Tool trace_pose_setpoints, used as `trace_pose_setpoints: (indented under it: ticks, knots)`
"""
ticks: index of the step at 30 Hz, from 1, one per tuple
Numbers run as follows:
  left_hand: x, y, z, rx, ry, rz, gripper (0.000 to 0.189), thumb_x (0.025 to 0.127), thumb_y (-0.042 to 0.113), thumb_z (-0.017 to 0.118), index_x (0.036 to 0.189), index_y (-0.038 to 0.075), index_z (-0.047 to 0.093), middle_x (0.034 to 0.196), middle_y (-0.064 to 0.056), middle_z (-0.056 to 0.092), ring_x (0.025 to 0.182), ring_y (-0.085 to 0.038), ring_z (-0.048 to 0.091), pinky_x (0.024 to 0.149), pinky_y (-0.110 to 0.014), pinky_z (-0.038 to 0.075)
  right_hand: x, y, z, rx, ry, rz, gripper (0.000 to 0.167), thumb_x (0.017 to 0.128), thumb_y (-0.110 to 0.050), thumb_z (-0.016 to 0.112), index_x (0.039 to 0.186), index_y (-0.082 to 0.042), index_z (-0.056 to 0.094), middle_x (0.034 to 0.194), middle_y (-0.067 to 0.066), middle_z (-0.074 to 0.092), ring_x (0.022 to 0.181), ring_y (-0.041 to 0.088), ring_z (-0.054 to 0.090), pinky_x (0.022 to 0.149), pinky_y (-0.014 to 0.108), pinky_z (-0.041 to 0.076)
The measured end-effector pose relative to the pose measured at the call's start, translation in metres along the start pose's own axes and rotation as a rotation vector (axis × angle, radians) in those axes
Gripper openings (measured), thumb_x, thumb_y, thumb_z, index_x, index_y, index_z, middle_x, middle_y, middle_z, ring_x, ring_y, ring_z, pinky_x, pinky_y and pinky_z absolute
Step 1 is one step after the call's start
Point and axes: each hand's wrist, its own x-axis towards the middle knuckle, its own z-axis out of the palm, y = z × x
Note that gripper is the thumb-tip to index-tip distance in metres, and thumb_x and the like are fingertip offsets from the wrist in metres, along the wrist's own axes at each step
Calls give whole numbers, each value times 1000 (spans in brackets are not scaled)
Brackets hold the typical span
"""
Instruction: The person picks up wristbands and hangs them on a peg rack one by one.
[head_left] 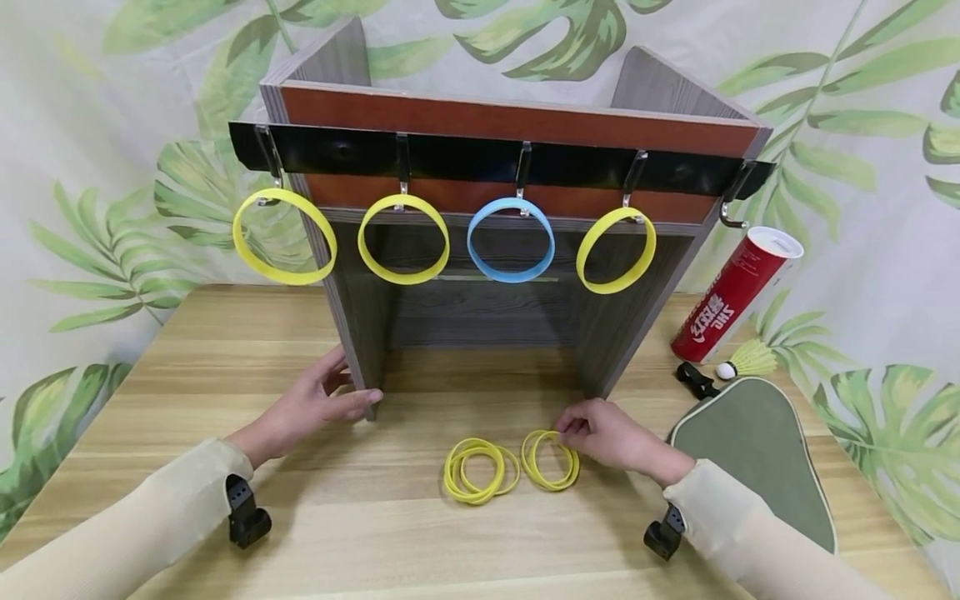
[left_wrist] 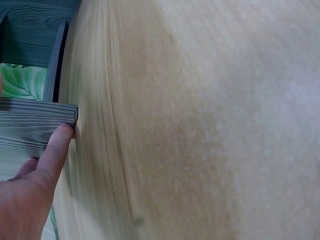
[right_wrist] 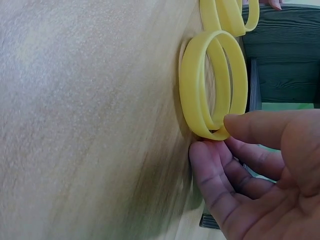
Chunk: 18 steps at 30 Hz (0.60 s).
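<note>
My right hand [head_left: 607, 433] is over the table in front of the grey wooden stand. Its thumb and fingers pinch the lower edge of a yellow silicone wristband [right_wrist: 192, 85], which overlaps another band. Left of it lies a small pile of yellow wristbands [head_left: 472, 492]. My left hand [head_left: 315, 404] rests at the bottom of the stand's left side panel [head_left: 358, 333], its extended thumb [left_wrist: 57, 145] against the front edge. Yellow wristbands [head_left: 402, 279] and one blue wristband [head_left: 512, 277] hang from hooks on the black bar [head_left: 465, 162] across the stand.
A hook [head_left: 731, 218] sits at the bar's right end. Right of the stand are a red tube [head_left: 723, 300], a yellow shuttlecock [head_left: 750, 360], a small black object [head_left: 696, 382] and a green padded case [head_left: 757, 458]. Behind hangs a leaf-patterned cloth [head_left: 90, 167].
</note>
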Motion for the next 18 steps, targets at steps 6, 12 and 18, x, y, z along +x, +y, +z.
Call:
trace_pose_setpoints:
  ticks: [6, 12, 18]
  knots:
    - [2, -3, 0, -4, -1, -3, 85, 99, 16, 73, 167, 24, 24, 153, -26, 45, 126, -26, 54, 86, -36, 65, -1, 1, 0, 17, -12, 8, 9, 94, -5, 69, 97, 0, 75, 86, 6, 72, 77, 4, 56, 68, 19, 50]
    - [1, 0, 0, -16, -4, 5, 84, 100, 15, 72, 168, 25, 23, 153, -27, 44, 127, -27, 54, 86, -36, 65, -4, 2, -3, 79, -33, 35, 10, 96, -7, 70, 99, 2, 74, 85, 9, 72, 74, 6, 57, 64, 19, 50]
    - [1, 0, 1, -22, -8, -5, 85, 100, 15, 72, 168, 24, 22, 159, -25, 40, 135, -40, 47, 86, -37, 65, -8, 4, -5, 163, -62, 55, 14, 98, -7, 70, 102, 5, 72, 86, 13, 73, 75, 11, 64, 66, 23, 59]
